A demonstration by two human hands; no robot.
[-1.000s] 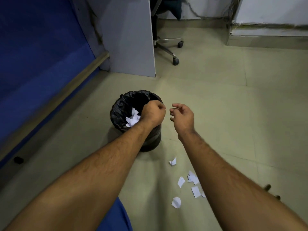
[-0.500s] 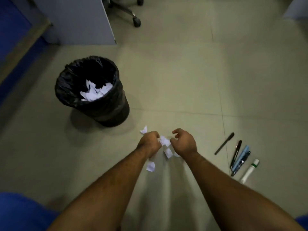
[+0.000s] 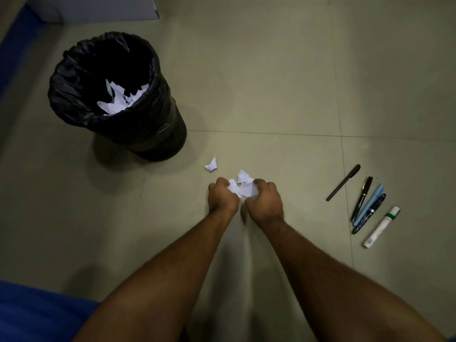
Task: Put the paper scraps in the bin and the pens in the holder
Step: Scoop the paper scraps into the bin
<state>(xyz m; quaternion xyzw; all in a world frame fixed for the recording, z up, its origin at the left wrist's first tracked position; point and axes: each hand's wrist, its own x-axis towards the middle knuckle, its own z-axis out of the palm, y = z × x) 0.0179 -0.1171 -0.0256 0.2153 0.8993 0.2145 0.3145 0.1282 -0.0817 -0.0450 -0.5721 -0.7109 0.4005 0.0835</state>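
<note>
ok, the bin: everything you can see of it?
The bin is a round, upright container lined with a crinkled glossy black plastic bag folded over its rim. It stands on the tiled floor, up and left of both hands, touching neither. The top is open, and white paper scraps lie inside. Its base is partly visible below the bag; the bin's own material is hidden.
</note>
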